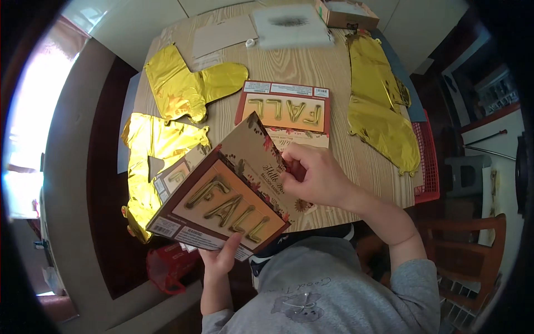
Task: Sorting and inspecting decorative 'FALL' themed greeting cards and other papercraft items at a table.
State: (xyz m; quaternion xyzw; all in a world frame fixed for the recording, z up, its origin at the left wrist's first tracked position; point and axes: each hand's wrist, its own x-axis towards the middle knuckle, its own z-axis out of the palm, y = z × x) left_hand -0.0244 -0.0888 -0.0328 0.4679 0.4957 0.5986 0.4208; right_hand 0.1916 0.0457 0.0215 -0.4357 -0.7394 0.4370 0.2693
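Above the near edge of the table, I hold a printed balloon packaging card point(228, 195), tilted, with gold letter balloons pictured on an orange panel. My left hand point(221, 257) grips its lower edge, thumb on top and fingers hidden beneath. At the card's right edge my right hand point(314, 175) is closed, fingers curled and pinching at the edge. Behind it a second packaging card point(286, 108) lies on the table, partly covered. Left of the cards are a flat gold foil balloon point(172, 83) and another foil balloon point(136, 167), partly hidden by the held card.
More flat gold foil point(381, 106) lies along the right side of the wooden table point(339, 72). At the back are a grey sheet point(225, 36), a white sheet point(292, 28), a small white roll point(250, 42) and a cardboard box point(347, 15). Red baskets flank the table; a wooden chair point(467, 245) stands right.
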